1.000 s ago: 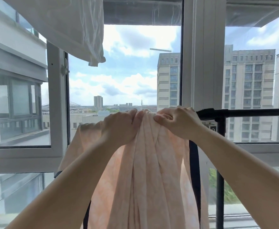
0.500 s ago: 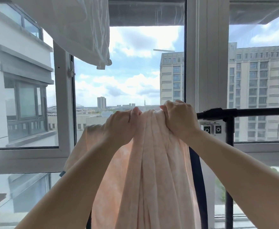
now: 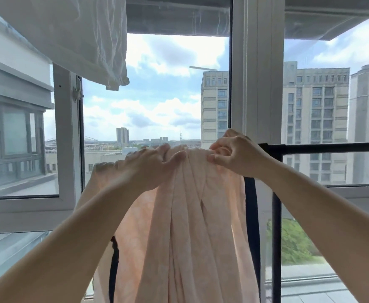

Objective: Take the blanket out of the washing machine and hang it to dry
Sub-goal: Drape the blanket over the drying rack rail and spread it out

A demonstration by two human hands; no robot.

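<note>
A: Window glass [image 3: 157, 95] behind, towers beyond. Peach blanket [image 3: 190, 226] draped over black drying-rack rail [image 3: 332, 147], bunched in folds below both grips.

B: Grips?

A: Left hand [image 3: 148, 165] curled round gathered top edge; right hand [image 3: 234, 156] pinches cloth just beside it, rail running outward from that pinch. White sheet [image 3: 70, 33] hangs above.

B: Step?

A: Hanging, probably late. Next: part the hands along the rail to spread the folds; rail under cloth unseen.
</note>
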